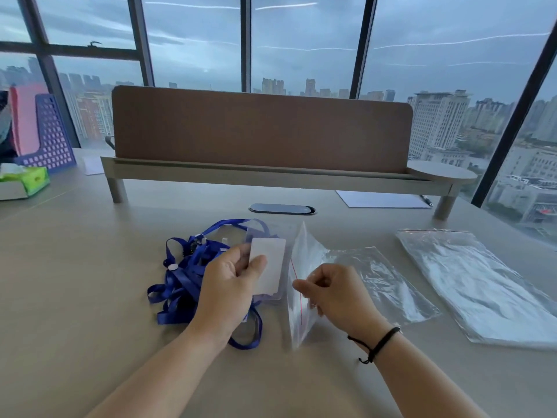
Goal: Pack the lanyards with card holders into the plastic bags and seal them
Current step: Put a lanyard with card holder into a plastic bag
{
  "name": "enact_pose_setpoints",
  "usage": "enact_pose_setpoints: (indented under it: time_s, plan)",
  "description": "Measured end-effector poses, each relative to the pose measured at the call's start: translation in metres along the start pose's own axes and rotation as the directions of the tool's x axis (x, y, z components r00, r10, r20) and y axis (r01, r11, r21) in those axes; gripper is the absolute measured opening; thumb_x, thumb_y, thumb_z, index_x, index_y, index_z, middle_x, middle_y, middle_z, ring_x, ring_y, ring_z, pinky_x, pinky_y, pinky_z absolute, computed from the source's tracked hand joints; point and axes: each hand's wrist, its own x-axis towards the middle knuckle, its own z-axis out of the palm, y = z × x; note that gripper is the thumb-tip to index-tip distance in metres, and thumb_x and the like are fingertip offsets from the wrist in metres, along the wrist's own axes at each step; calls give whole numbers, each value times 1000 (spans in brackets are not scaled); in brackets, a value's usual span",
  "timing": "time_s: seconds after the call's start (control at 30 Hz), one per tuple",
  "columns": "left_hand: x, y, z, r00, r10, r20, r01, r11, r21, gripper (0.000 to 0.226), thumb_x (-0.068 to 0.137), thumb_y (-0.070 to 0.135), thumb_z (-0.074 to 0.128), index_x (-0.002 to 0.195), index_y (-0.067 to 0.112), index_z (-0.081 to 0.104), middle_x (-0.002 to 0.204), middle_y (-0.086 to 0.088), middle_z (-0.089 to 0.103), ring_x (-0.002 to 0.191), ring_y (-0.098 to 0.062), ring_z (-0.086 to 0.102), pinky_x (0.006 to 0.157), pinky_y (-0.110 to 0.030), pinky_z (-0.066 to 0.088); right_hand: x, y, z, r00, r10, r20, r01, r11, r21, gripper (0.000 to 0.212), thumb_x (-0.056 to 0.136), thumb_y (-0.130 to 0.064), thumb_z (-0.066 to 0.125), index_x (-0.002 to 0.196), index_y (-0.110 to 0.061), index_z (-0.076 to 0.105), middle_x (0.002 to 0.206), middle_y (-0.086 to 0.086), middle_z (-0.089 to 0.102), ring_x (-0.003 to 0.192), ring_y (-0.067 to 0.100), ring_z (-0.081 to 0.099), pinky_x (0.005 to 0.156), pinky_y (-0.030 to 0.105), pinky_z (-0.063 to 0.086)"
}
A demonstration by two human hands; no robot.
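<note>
My left hand [229, 285] grips a clear card holder [271, 267] with a white card inside, held just above the table. Its blue lanyard hangs down under my wrist. A tangled heap of blue lanyards [184, 273] lies to the left of that hand. My right hand [334, 292] pinches the mouth of a clear plastic bag [307, 248] with a red zip line, held upright beside the card holder. The bag's body [385, 282] trails to the right on the table.
A stack of clear plastic bags [482, 285] lies at the right. At the back stands a brown divider on a shelf [262, 131], with paper and a pen [385, 200] beneath. A tissue box [24, 181] and purple file rack [48, 137] are far left.
</note>
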Motion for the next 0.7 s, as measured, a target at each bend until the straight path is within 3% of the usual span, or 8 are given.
enact_pose_setpoints:
  time_s: [0.07,0.17,0.27,0.43,0.53,0.7]
  plan:
    - [-1,3,1,1000,6,9,-5,999,-43,20,98,12,59,111,20,71,99,1,78,92,-20,74,69,-38,61,-4,-3,1,1000,-5,8,5,1000,4,29,79,-29,80,67,-12,60,53,1,66,40,8,53,45,20,44]
    - [0,6,1,993,-117,23,120,965,-233,19,97,14,58,109,19,71,98,-7,76,88,-27,71,74,-50,52,-6,-3,5,999,-43,-3,42,998,-51,34,74,-30,84,65,-15,56,54,-1,64,42,8,53,45,19,43]
    - [2,5,-2,983,-159,89,179,938,-296,23,93,18,60,114,16,70,100,-10,75,93,-31,67,72,-49,44,-6,-1,10,996,-92,-8,91,990,-106,38,70,-31,87,60,-20,51,52,-7,55,45,7,45,48,19,41]
    - [-2,2,0,981,-4,194,15,998,-54,20,96,14,57,112,18,68,103,-2,76,95,-15,71,75,-31,58,-6,-1,8,990,-141,11,141,986,-93,36,65,-22,87,59,-17,52,48,-10,47,40,2,35,45,14,31]
    - [2,-2,-4,975,1,223,-30,991,129,18,98,22,56,115,19,64,105,1,75,100,-17,70,82,-38,60,-6,-1,3,988,-156,13,157,987,-44,32,68,-21,87,63,-12,57,50,-10,49,42,3,36,45,13,32]
    - [10,-10,-12,974,-41,222,-29,952,305,10,100,22,56,108,20,62,99,4,76,94,-14,72,80,-40,61,-1,0,-4,995,-96,-20,97,993,61,22,79,-15,79,69,-8,61,53,-3,56,44,10,46,49,19,42]
